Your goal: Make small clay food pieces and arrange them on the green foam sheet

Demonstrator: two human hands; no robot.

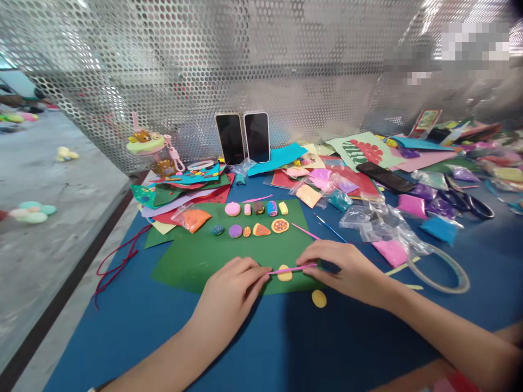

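Note:
My left hand (232, 288) pinches the left end of a thin pink clay modelling tool (293, 269), and the fingers of my right hand (347, 272) close on its other end. Held level, the tool crosses over a yellow clay piece (285, 276) lying on a green paper sheet (188, 264). Whether it presses into the clay, I cannot tell. A flat yellow clay disc (319, 298) lies on the blue tabletop, just off the sheet. Beyond my hands sit two rows of small clay pieces, among them a round pizza (280, 226), a pizza slice (261, 230) and a purple disc (235, 231).
Another pink tool (305, 231) and a blue thin brush (330, 227) lie near my right hand. Several clay bags (390, 251), a tape ring (457, 277) and scissors (469, 201) are on the right. Two phones (257, 137) lean against the perforated metal panel (183, 54). Red cord (122, 264) lies left.

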